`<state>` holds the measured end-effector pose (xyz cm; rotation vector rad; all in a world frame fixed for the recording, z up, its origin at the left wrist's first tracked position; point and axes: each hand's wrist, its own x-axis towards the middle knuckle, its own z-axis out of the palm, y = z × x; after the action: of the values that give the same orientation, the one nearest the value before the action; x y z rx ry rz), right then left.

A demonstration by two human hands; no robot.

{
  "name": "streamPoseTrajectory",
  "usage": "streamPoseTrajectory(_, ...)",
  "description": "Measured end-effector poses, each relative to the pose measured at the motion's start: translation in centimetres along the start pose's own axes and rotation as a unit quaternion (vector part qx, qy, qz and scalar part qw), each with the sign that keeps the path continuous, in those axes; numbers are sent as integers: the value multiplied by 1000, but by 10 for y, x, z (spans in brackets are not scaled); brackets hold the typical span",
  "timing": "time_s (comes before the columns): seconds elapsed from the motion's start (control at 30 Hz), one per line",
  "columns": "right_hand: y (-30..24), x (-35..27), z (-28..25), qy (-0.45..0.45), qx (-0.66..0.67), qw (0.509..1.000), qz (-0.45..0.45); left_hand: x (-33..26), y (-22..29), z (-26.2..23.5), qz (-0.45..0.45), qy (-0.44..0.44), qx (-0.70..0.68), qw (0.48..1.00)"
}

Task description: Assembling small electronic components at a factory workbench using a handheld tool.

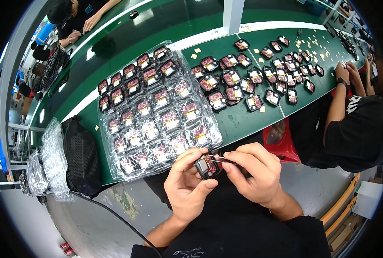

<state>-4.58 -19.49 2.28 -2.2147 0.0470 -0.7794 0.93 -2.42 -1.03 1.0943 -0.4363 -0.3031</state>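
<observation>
Your left hand [187, 180] is closed around a small black electronic module [206, 165], thumb and fingers pinching its sides just above your lap, at about 6 o'clock in the view. Your right hand [253, 172] grips a thin pair of tweezers [217, 158] whose tip touches the top of that module. At 10 o'clock from your hands, the clear plastic blister tray [157, 107] lies on the green bench [243, 120] with modules seated in what look like all of its pockets; whether those are finished pieces cannot be told from here. At 1 o'clock a loose cluster of the same black modules [251, 81] spreads over the bench, well apart from your hands, with small tan scraps [262, 109] scattered among them. Judging by that spread, a good many pieces are left to handle, and the one you hold is in work. A black mesh bag [81, 157] sits at 9 o'clock beside stacked empty clear trays [53, 161]. A co-worker's forearm [339, 96] rests at 3 o'clock.
</observation>
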Motion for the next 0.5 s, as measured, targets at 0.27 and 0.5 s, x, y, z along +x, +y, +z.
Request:
streamPoseTrajectory(0.27,18,4,-10,-6,-75,987,-145,0,10,4,-88,41,1,995)
streamPoseTrajectory(0.5,19,0,-2,0,-47,988,-145,-3,6,0,-109,16,-47,993)
